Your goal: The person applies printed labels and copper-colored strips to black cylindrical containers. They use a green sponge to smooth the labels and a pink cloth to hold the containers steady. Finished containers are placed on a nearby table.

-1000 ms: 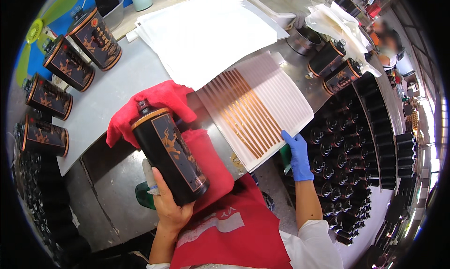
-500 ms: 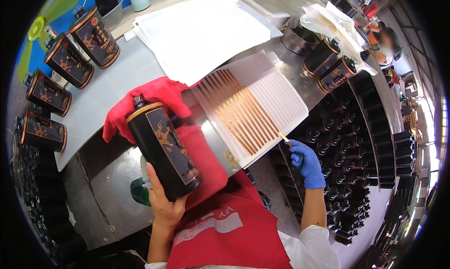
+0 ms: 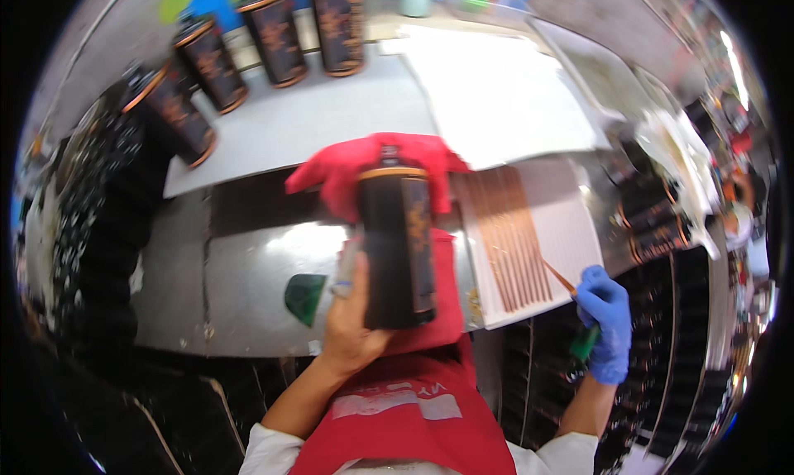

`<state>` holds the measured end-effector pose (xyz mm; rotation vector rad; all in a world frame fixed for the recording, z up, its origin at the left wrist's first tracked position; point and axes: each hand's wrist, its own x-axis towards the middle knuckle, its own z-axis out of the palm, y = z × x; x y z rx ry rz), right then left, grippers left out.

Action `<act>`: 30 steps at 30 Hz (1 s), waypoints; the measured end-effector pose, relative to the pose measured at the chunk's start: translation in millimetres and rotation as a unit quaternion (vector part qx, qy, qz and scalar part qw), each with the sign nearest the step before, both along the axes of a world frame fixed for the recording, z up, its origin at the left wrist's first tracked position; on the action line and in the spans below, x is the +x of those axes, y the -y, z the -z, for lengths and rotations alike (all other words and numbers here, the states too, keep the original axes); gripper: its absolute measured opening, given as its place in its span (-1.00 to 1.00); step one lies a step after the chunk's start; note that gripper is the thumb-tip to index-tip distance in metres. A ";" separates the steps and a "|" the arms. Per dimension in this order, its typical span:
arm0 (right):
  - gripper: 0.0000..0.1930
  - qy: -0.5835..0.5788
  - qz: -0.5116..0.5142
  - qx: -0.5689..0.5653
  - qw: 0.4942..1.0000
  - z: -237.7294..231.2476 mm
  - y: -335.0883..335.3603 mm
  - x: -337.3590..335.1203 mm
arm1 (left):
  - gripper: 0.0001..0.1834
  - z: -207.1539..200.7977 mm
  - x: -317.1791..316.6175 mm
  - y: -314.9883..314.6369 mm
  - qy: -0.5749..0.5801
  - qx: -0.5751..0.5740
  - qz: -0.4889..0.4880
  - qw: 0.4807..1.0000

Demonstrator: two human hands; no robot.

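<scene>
At the four o'clock edge of the white sheet point(image 3: 566, 206), the right hand point(image 3: 604, 322), gloved, has its fingers drawn together on the end of a thin copper strip point(image 3: 560, 277), with a green piece point(image 3: 585, 343) under them. From those fingers, the strip runs toward ten o'clock; the black bottle point(image 3: 389, 256) lies well apart, toward nine. Its long axis runs twelve to six. The nearer left hand point(image 3: 351, 338) grips its lower seven o'clock side.
</scene>
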<state>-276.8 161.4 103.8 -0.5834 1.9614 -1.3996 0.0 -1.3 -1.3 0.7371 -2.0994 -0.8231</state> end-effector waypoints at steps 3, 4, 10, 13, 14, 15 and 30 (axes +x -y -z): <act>-0.94 -0.106 -0.094 -0.012 0.990 -13.9 20.6 11.1 | -0.12 -1.7 3.5 -1.7 -0.005 -0.049 -0.028 0.998; -0.93 -0.123 -0.115 -0.007 0.986 -23.8 27.3 19.1 | -0.12 0.7 5.4 -2.2 -0.013 -0.057 -0.032 0.998; -0.91 -0.192 -0.306 0.023 0.932 -69.2 51.5 55.3 | -0.15 -14.2 11.8 -1.9 -0.093 -0.076 -0.010 0.993; -0.88 -0.166 -0.364 0.008 0.917 -81.9 68.0 79.2 | -0.19 -51.9 8.9 7.8 -0.115 0.027 0.135 0.984; -0.88 -0.163 -0.391 -0.027 0.905 -84.0 73.9 83.8 | -0.25 -64.7 1.8 13.8 -0.126 0.060 0.200 0.970; -0.88 -0.160 -0.414 -0.062 0.894 -85.9 78.4 84.4 | -0.30 -78.2 -9.6 15.5 -0.155 0.140 0.244 0.947; -0.93 0.106 -0.173 -0.009 0.979 32.4 33.0 6.2 | -0.93 -68.1 36.0 -6.0 -0.006 0.322 0.017 0.947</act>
